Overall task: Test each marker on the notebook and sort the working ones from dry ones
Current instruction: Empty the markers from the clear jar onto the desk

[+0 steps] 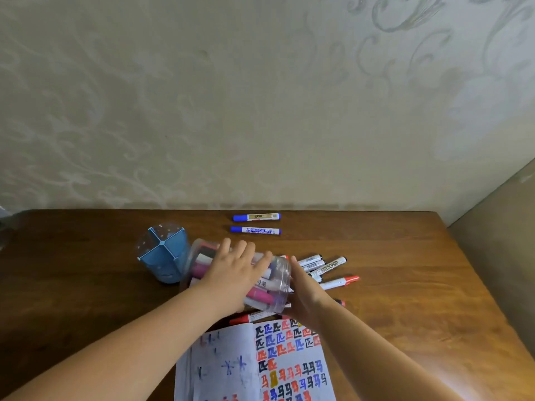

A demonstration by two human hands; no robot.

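Observation:
A clear plastic jar point(279, 280) full of markers lies tipped on its side in the middle of the table. My left hand point(231, 273) lies over the top of the jar with its fingers spread along it. My right hand point(307, 299) presses against the jar's right end. Several loose markers point(327, 269) with black and red caps lie just right of the jar. Two blue markers point(256, 217) point(255, 230) lie apart, near the wall. The open notebook point(254, 363), covered in coloured test marks, lies at the near edge. A red marker point(246, 318) rests above it.
A blue divided pen holder point(162, 253) stands just left of the jar. The wooden table point(405, 285) ends at the patterned wall behind and at a beige upholstered surface point(498, 244) on the right.

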